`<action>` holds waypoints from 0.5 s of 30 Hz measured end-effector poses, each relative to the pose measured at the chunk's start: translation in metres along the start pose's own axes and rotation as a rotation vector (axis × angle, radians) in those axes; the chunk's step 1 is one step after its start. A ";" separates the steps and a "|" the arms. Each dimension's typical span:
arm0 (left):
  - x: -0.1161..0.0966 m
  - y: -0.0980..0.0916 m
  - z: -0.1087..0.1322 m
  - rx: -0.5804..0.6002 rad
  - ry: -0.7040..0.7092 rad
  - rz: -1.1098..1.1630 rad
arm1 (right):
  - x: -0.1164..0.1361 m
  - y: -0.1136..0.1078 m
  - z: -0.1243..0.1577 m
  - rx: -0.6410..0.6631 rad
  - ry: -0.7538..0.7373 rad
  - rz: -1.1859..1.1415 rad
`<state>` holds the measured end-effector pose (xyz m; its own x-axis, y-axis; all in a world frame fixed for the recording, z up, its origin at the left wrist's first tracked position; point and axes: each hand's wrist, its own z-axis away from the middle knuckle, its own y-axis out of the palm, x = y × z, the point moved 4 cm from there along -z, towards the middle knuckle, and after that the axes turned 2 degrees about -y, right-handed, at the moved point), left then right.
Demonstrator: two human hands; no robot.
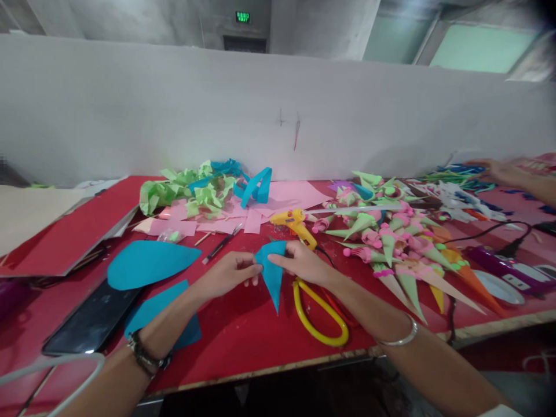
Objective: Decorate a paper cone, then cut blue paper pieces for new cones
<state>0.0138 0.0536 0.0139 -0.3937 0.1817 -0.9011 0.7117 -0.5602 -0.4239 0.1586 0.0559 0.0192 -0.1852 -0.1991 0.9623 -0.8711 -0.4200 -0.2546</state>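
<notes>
A small blue paper cone (273, 278), its tip pointing down, is held between both hands above the red table. My left hand (230, 275) pinches its left edge, fingers closed. My right hand (299, 260) grips its upper right side, thumb across the front. Just behind the right hand lies a yellow glue gun (292, 220). Scissors with yellow handles (321, 324) rest below the right wrist. Two blue paper pieces, a rounded one (147, 263) and another (156, 307), lie left of my left hand.
Green paper scraps (165, 194) and pink sheets (299, 194) lie at the back. Many-coloured paper cones (391, 231) are piled on the right, near a purple power strip (512, 269). A phone (95, 315) lies left. Another person's hand (499, 172) reaches in at far right.
</notes>
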 end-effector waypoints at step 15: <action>-0.002 -0.004 -0.002 -0.135 0.009 0.039 | -0.001 0.000 0.002 -0.013 0.011 0.065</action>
<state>0.0123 0.0571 0.0171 -0.3589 0.1696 -0.9178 0.7985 -0.4535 -0.3960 0.1597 0.0543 0.0179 -0.2467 -0.2157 0.9448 -0.8627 -0.3953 -0.3155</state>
